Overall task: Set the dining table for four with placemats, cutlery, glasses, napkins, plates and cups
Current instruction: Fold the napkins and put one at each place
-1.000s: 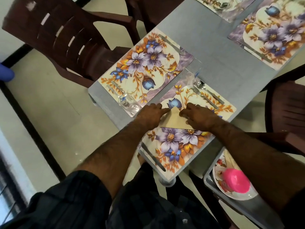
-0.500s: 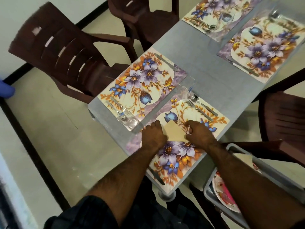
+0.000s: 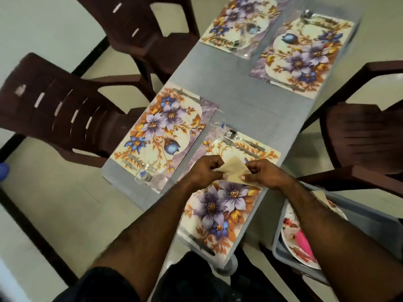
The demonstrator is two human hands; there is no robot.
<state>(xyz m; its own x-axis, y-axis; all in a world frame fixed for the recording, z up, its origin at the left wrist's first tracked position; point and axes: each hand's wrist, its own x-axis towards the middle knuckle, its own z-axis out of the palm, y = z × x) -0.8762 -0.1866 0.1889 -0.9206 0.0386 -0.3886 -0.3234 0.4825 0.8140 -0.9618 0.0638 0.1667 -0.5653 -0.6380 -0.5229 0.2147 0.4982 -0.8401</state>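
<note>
1. The left hand (image 3: 204, 170) and the right hand (image 3: 265, 173) both pinch a beige folded paper napkin (image 3: 234, 171), fingers curled around its left and right edges, holding it just above the near rectangular floral placemat (image 3: 222, 205).
2. That near placemat lies at the near right of the grey rectangular surface (image 3: 246, 92); a steel fork (image 3: 238, 146) and a steel spoon (image 3: 243, 138) lie side by side along its far edge, and a dark-handled knife (image 3: 199, 246) lies along its near edge.
3. A second floral placemat (image 3: 161, 131) lies to the left of it, with a clear drinking glass (image 3: 146, 174) standing at its near corner and a knife (image 3: 185, 94) on its far edge.
4. Two more floral placemats lie at the far end of the surface, one on the far left (image 3: 237, 20) and one on the far right (image 3: 303, 55) (cutlery on both is blurred).
5. A grey plastic crate (image 3: 283, 253) sits at the near right beside the surface, holding a white floral plate (image 3: 290, 232) and a pink cup (image 3: 305, 243).
6. Dark brown plastic chairs stand to the left (image 3: 54, 110), far left (image 3: 139, 29) and right (image 3: 362, 136) of the surface.
</note>
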